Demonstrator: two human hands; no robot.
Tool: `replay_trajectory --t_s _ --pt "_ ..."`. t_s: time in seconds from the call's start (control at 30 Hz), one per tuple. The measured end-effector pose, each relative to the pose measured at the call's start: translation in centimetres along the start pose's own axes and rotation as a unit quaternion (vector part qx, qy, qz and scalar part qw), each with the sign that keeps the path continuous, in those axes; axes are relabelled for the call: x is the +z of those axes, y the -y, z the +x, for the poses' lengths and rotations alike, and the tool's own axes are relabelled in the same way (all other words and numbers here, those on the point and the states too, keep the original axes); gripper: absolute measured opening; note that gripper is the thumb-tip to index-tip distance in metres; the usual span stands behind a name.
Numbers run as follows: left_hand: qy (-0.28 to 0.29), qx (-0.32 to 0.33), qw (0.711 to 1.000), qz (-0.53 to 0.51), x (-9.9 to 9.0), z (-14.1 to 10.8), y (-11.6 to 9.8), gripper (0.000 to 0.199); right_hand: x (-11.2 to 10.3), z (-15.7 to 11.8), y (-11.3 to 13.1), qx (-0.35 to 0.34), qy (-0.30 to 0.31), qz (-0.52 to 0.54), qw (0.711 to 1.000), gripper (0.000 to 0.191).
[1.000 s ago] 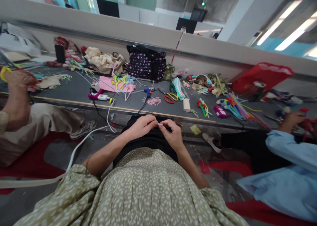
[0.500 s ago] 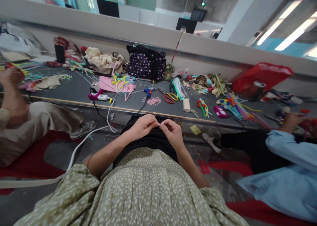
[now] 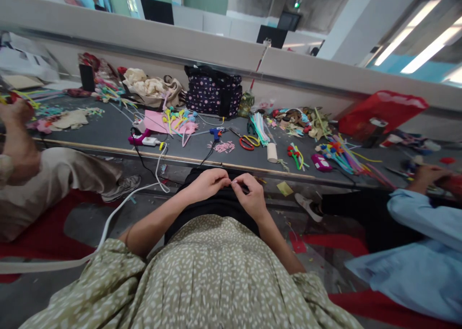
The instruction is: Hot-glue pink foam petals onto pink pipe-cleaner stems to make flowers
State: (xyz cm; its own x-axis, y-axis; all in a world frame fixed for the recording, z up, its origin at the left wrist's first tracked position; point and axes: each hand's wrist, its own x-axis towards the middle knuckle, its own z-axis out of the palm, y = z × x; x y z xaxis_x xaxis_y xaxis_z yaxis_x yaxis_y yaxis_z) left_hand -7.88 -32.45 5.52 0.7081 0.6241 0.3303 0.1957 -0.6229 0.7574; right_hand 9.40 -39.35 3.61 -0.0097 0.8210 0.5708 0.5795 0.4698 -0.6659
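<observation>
My left hand (image 3: 209, 184) and my right hand (image 3: 250, 193) meet fingertip to fingertip above my lap, just in front of the table edge. Both are closed in a pinch. Whatever sits between the fingertips is tiny and pale, too small to name. On the table beyond them lies a pile of short pink pieces (image 3: 223, 147). A blue glue gun (image 3: 216, 132) is behind that pile, and scissors (image 3: 249, 141) with red and yellow handles lie to its right.
A purple power strip (image 3: 139, 139) trails a white cable (image 3: 122, 206) past my left arm. Pipe cleaners (image 3: 260, 127), a beige cylinder (image 3: 272, 152) and a dotted bag (image 3: 212, 92) stand on the table (image 3: 119, 137). One person sits on each side.
My fingertips have shifted very slightly, with the right hand's fingers bending a little more. The co-worker's hands at the right have moved; the table things stay put.
</observation>
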Motion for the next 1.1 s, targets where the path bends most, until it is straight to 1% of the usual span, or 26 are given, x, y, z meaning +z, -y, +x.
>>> replay_trajectory --t_s 0.1,0.17,0.23,0.3,0.37,0.43,0.53,0.67,0.77,0.87,0.97,1.1 --pt "-0.022 0.084 0.992 0.092 -0.1 0.1 -0.3 0.024 0.0 0.0 -0.4 0.043 0.024 0.041 0.998 0.012" --pt "-0.030 0.097 0.990 0.093 0.0 0.2 -0.2 0.025 0.0 0.0 -0.5 0.050 0.025 0.049 0.997 0.013" --pt "-0.045 0.061 0.996 0.044 0.1 0.2 0.1 0.023 -0.1 0.0 -0.4 0.033 0.001 0.029 0.999 0.012" --pt "-0.058 0.000 0.997 -0.051 0.4 0.2 0.5 0.023 -0.1 0.0 -0.2 0.003 -0.029 -0.002 1.000 0.011" --pt "-0.072 -0.055 0.982 -0.163 0.7 0.1 0.9 0.027 0.0 0.0 0.1 -0.023 -0.051 -0.024 0.998 0.009" --pt "-0.096 -0.087 0.959 -0.251 1.1 0.1 1.0 0.030 0.1 0.0 0.2 -0.037 -0.063 -0.035 0.997 0.008" --pt "-0.129 -0.103 0.932 -0.324 1.7 0.3 1.1 0.030 0.2 0.0 0.3 -0.042 -0.060 -0.039 0.997 0.008" --pt "-0.146 -0.111 0.905 -0.385 2.3 0.9 1.3 0.030 0.4 0.2 0.3 -0.045 -0.066 -0.052 0.995 0.009" --pt "-0.143 -0.114 0.883 -0.433 2.9 1.3 1.6 0.029 0.6 0.7 0.2 -0.040 -0.094 -0.070 0.992 0.013" --pt "-0.137 -0.124 0.853 -0.488 3.3 1.8 1.9 0.028 0.9 1.3 0.1 -0.024 -0.111 -0.086 0.990 0.015" --pt "-0.132 -0.141 0.826 -0.529 3.4 2.3 2.0 0.028 1.0 1.8 0.0 -0.014 -0.109 -0.087 0.990 0.014" --pt "-0.130 -0.151 0.809 -0.552 3.1 2.8 2.0 0.028 1.2 1.9 -0.2 -0.008 -0.093 -0.069 0.993 0.014"
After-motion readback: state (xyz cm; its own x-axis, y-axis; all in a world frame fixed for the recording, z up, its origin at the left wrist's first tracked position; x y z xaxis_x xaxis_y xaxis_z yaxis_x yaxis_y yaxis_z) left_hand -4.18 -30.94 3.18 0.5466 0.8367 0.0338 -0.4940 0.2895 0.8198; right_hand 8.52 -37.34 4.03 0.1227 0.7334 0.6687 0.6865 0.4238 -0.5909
